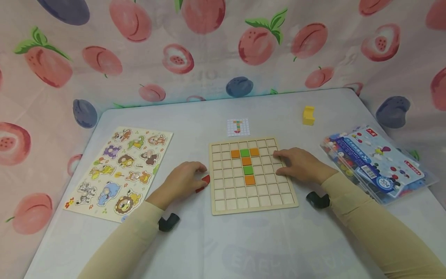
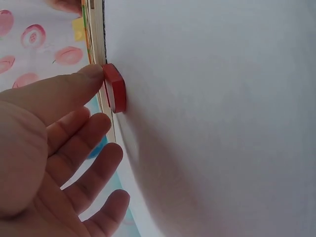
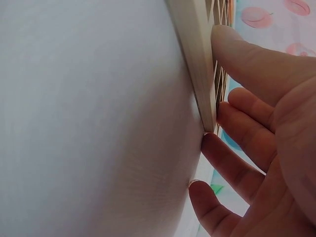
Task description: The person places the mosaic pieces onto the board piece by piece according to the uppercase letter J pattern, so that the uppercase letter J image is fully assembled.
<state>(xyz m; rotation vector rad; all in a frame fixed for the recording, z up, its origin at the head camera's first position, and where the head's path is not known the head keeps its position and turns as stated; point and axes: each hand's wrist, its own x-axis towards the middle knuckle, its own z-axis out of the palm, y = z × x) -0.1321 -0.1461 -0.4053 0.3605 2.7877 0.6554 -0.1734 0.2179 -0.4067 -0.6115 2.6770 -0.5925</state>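
A square wooden grid board (image 1: 254, 209) lies in the middle of the table. Several orange and green square tiles (image 1: 246, 161) sit in its cells in a T shape. Just off the board's left edge is a small red block (image 2: 117, 89). The thumb of my left hand (image 1: 183, 180) touches this block, while the other fingers are spread and loosely bent. My right hand (image 1: 302, 164) rests at the board's right edge, thumb and forefinger over the outer cells, other fingertips beside the rim. A small pattern card (image 1: 231, 128) with a coloured figure lies behind the board.
On the left lies an animal picture puzzle board (image 1: 116, 166), partly under my left forearm. A clear box of colourful parts with a printed sheet (image 1: 379, 159) stands at right. A yellow block (image 1: 308, 116) is at the back right. A patterned curtain (image 1: 209, 50) hangs behind.
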